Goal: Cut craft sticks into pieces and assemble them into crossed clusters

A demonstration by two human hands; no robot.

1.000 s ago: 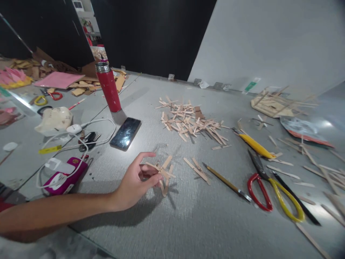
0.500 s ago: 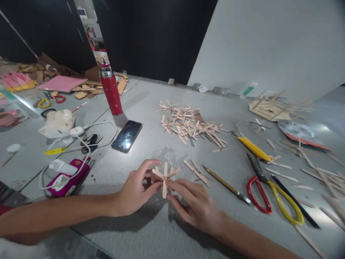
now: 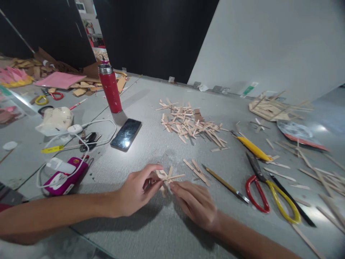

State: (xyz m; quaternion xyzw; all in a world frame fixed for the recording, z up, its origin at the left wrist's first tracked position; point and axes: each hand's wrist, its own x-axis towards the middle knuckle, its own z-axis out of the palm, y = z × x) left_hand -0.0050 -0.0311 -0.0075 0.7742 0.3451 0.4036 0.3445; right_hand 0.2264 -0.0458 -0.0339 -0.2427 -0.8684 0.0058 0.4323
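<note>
Between my two hands, just above the grey table, is a small star-shaped piece of crossed wooden sticks (image 3: 170, 177). My left hand (image 3: 141, 184) pinches its left side between thumb and fingers. At its right side the fingertips of my right hand (image 3: 192, 201) are closed on the same piece; the exact grip is partly hidden. Beyond my right hand lie a few loose sticks (image 3: 198, 172) and a thin brown-handled tool (image 3: 225, 183). A large heap of short wooden sticks (image 3: 188, 122) is spread farther back.
To the right lie scissors (image 3: 260, 187), a yellow cutter (image 3: 253, 145) and a black strip (image 3: 293, 201). On the left are a phone (image 3: 126, 135), a red bottle (image 3: 110, 88), a purple power bank (image 3: 68, 176) with white cables, and keys (image 3: 90, 140). A wooden-stick frame (image 3: 269, 108) stands back right.
The stick piece has turned and tilted in my fingers, so one arm now points right. My right hand's fingers have drawn closer together on it. The view has shifted slightly.
</note>
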